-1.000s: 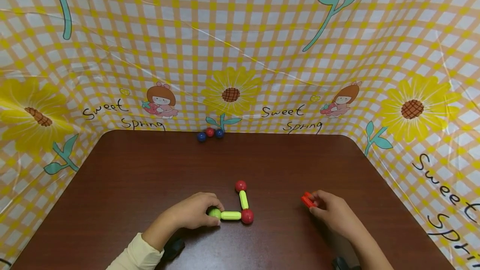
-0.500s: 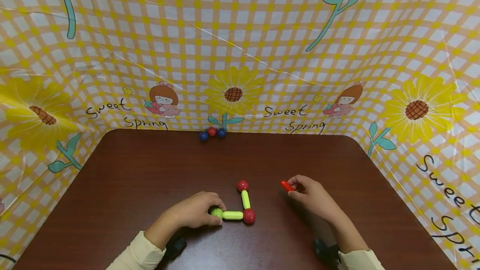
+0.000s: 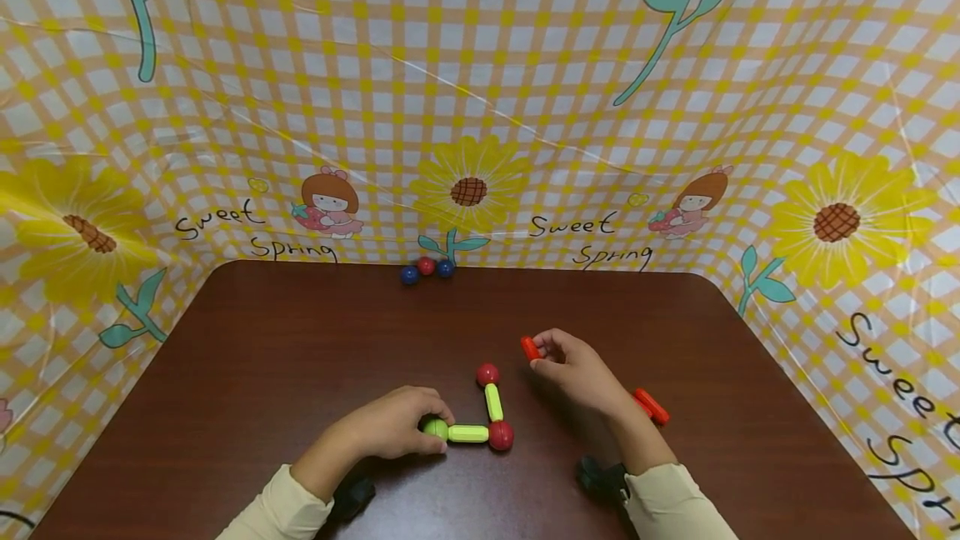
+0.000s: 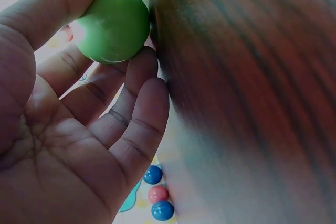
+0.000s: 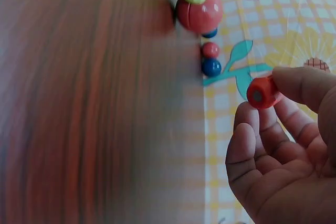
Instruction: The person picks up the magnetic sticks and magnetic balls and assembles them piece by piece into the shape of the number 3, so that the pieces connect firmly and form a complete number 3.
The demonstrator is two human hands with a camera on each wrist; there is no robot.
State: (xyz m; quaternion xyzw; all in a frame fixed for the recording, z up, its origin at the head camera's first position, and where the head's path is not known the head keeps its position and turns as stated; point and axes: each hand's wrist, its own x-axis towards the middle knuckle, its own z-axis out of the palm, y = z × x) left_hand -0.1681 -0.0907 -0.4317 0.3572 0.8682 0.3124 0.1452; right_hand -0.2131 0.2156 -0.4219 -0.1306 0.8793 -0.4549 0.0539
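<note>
My left hand [image 3: 395, 423] pinches a green ball [image 4: 114, 25] between thumb and fingers on the table. From that ball a yellow-green rod [image 3: 468, 434] runs right to a red ball [image 3: 501, 436]. A second yellow-green rod [image 3: 492, 402] leads from there away from me to another red ball [image 3: 487, 374], making an L shape. My right hand [image 3: 576, 371] pinches a short red rod [image 3: 530, 348] beyond and right of the L. In the right wrist view a grey disc shows in the end of the red rod [image 5: 262, 92].
More red rods [image 3: 652, 407] lie on the table by the right forearm, which partly hides them. Two blue balls [image 3: 408, 275] and a red ball [image 3: 426, 266] sit at the table's back edge. A checked cloth [image 3: 480, 65] rises behind and at both sides.
My right hand has moved left and away from me with a red rod, while other red rods have come into view behind its forearm. The left hand stays on the green ball.
</note>
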